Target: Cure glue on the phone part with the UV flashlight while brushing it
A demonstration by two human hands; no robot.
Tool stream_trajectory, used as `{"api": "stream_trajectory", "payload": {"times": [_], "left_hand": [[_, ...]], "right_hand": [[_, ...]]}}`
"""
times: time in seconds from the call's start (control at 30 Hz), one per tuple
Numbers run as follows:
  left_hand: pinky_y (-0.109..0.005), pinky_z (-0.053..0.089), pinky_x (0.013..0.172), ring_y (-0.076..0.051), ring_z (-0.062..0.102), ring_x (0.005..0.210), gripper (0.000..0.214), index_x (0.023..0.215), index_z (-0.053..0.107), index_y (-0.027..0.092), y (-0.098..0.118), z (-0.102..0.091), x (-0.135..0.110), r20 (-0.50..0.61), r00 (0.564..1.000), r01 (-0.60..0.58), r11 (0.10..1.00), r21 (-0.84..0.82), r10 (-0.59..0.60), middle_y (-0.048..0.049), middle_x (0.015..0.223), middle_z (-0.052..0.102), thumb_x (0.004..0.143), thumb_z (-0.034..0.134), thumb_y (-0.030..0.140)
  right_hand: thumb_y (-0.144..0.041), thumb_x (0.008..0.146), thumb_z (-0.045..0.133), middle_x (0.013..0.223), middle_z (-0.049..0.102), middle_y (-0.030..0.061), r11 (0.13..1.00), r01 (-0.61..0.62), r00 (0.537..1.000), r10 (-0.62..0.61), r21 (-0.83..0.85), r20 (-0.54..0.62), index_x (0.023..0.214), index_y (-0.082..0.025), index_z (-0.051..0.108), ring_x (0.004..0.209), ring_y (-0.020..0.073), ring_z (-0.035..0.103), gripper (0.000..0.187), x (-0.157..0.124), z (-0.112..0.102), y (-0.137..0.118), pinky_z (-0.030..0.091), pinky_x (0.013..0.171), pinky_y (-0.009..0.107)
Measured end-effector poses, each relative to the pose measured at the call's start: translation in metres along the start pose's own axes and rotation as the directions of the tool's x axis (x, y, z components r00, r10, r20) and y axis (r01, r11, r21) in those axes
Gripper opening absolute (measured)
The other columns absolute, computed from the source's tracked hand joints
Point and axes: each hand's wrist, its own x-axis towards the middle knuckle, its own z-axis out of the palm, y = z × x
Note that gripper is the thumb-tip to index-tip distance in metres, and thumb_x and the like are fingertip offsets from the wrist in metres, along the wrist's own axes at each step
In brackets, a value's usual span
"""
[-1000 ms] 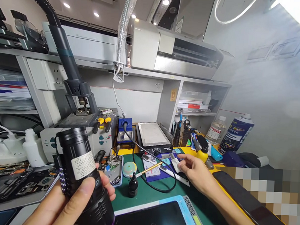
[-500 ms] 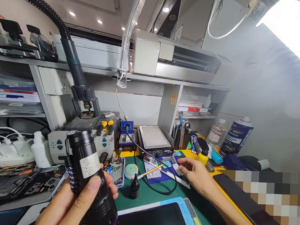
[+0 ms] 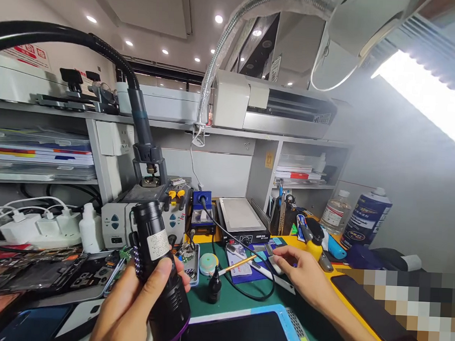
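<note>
Black torch (image 3: 161,273) in left hand (image 3: 131,307) grip, long axis near-upright, tail tilted up-left.

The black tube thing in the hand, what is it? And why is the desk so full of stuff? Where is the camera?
The camera sits on the person's head and looks down at their two hands. The left hand grips a big black torch with a white label. The right hand reaches out over a green mat and touches a small white piece; what it is I cannot tell. On the desk lie a little black dropper bottle, a brush with a gold handle, opened phones and a tablet. Further back stand a flat heating plate and a blue and white spray can.
</note>
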Motion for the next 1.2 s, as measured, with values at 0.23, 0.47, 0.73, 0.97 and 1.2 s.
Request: {"api": "stream_trajectory", "payload": {"times": [0.23,0.47,0.73,0.97,1.2], "left_hand": [[-0.029,0.061,0.061,-0.022,0.071,0.070,0.065,0.096,0.066,0.019,-0.014,-0.018,0.010,0.140,0.989,0.045,0.999,-0.030,-0.040,-0.0009,0.076,0.074,0.053,0.091,0.061],[-0.028,0.058,0.057,-0.021,0.070,0.064,0.061,0.088,0.064,0.017,-0.008,-0.019,0.012,0.162,0.987,-0.008,0.996,-0.091,0.022,-0.0012,0.072,0.073,0.054,0.091,0.059],[-0.031,0.061,0.063,-0.020,0.070,0.065,0.061,0.097,0.061,0.017,-0.003,-0.022,0.015,0.192,0.979,-0.044,0.993,-0.111,0.064,0.0011,0.073,0.073,0.063,0.087,0.060],[-0.031,0.053,0.068,-0.021,0.067,0.070,0.048,0.092,0.059,0.018,-0.001,-0.026,0.012,0.259,0.965,-0.049,0.999,-0.016,0.051,-0.0026,0.072,0.070,0.079,0.071,0.062],[-0.034,0.050,0.073,-0.023,0.063,0.079,0.049,0.096,0.063,0.021,-0.005,-0.032,0.012,0.273,0.962,-0.046,0.998,0.038,0.034,-0.0033,0.084,0.068,0.081,0.068,0.067]], "right_hand": [[-0.037,0.105,0.058,0.072,0.056,-0.0044,0.993,-0.048,0.994,0.037,0.111,0.103,0.099,-0.015,0.065,0.054,0.0122,0.051,0.024,0.001,0.004,-0.004,0.043,0.053,0.024],[-0.034,0.106,0.061,0.070,0.055,-0.0063,0.967,-0.240,0.958,0.223,0.079,0.180,0.098,-0.014,0.062,0.044,0.0064,0.044,0.021,0.023,0.014,-0.019,0.039,0.040,0.017],[-0.043,0.105,0.057,0.067,0.049,-0.0069,0.978,-0.161,0.987,0.162,0.129,0.004,0.098,-0.015,0.062,0.043,0.0064,0.036,0.029,0.023,-0.011,-0.052,0.029,0.039,0.018],[-0.066,0.084,0.062,0.067,0.055,0.0002,0.984,0.087,0.969,-0.119,0.155,0.215,0.085,-0.018,0.071,0.061,0.0172,0.048,0.048,-0.033,0.003,-0.103,0.034,0.053,0.027],[-0.048,0.089,0.056,0.068,0.057,-0.0006,0.980,0.191,0.954,-0.172,-0.057,0.246,0.101,-0.018,0.072,0.065,0.0202,0.050,0.036,-0.039,0.047,-0.130,0.032,0.057,0.029]]}}
